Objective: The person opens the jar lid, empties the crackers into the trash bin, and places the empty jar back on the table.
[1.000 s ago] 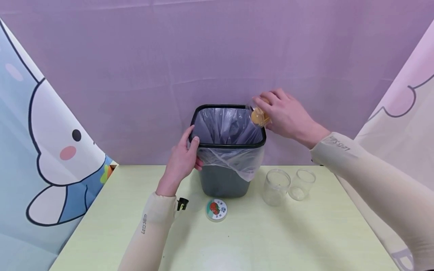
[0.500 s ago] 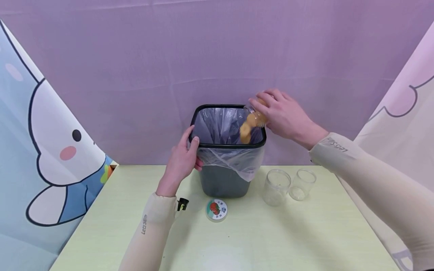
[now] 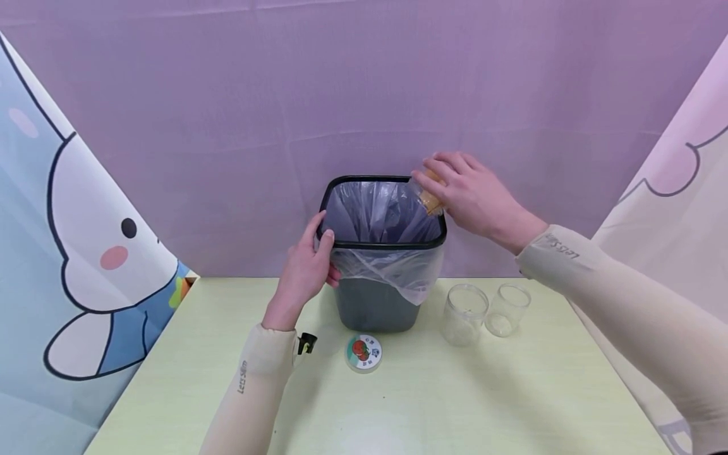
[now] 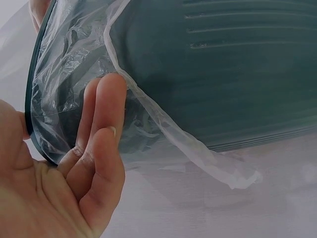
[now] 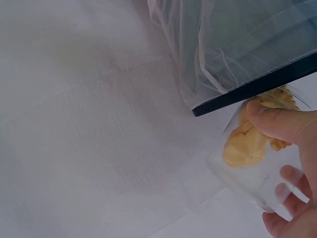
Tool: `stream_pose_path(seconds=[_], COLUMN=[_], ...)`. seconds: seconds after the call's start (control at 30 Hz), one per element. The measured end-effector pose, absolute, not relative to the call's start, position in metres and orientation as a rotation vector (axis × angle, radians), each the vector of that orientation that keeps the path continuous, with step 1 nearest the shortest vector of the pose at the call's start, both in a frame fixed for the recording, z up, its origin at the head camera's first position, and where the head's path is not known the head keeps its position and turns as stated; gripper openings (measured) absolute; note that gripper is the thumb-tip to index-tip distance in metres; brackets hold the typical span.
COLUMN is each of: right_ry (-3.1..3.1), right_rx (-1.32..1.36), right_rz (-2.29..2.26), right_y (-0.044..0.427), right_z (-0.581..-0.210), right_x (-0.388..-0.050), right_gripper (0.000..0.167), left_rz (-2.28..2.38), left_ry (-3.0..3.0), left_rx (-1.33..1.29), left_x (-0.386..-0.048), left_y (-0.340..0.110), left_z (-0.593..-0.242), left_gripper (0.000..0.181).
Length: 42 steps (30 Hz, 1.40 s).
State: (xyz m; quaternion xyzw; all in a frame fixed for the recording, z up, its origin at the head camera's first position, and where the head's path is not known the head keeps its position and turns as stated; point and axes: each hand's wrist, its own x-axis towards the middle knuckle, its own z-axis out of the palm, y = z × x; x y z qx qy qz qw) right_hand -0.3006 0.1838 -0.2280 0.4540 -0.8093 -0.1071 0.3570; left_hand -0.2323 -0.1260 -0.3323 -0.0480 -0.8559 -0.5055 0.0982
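Note:
A grey trash bin [image 3: 378, 309] with a black rim stands on the table, lined with a clear plastic bag [image 3: 392, 272] folded over its rim. My left hand [image 3: 305, 268] grips the bin's left front rim. In the left wrist view its fingers [image 4: 106, 109] lie against the bag outside. My right hand [image 3: 474, 193] holds a clear jar [image 5: 242, 183], tilted, mouth toward the bin, at the right rim. Yellow biscuit-like pieces [image 5: 245, 146] with wavy edges are inside the jar. The bottom of the bin's inside is hidden.
Two clear jars, a wider jar [image 3: 463, 319] and a narrower jar [image 3: 506, 313], stand right of the bin. A round lid [image 3: 364, 352] with a tomato picture lies in front of it. Purple cloth [image 3: 227, 126] hangs behind the pale table [image 3: 500, 404].
Several yellow pieces fell from the jar into the bin half a second ago and are out of sight now. My right hand has shifted slightly left with the jar. The left hand stays put.

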Motion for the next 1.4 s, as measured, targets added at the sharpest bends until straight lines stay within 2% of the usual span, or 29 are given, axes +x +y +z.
stream_pose_path(seconds=[0.57,1.4], right_ry=[-1.996,-2.023], right_rx=[1.232,1.251], right_rz=[-0.415,-0.616], right_y=[0.181,0.179], right_z=[-0.232,-0.229], right_x=[-0.297,-0.291], right_gripper=[0.057,0.075], left_rz=[-1.482,-1.486], left_ry=[-2.537,-2.532], left_rx=[-0.143,-0.148], left_x=[-0.233,-0.236], left_y=[-0.125,-0.124], left_z=[-0.332,-0.334], left_gripper=[0.06,0.061])
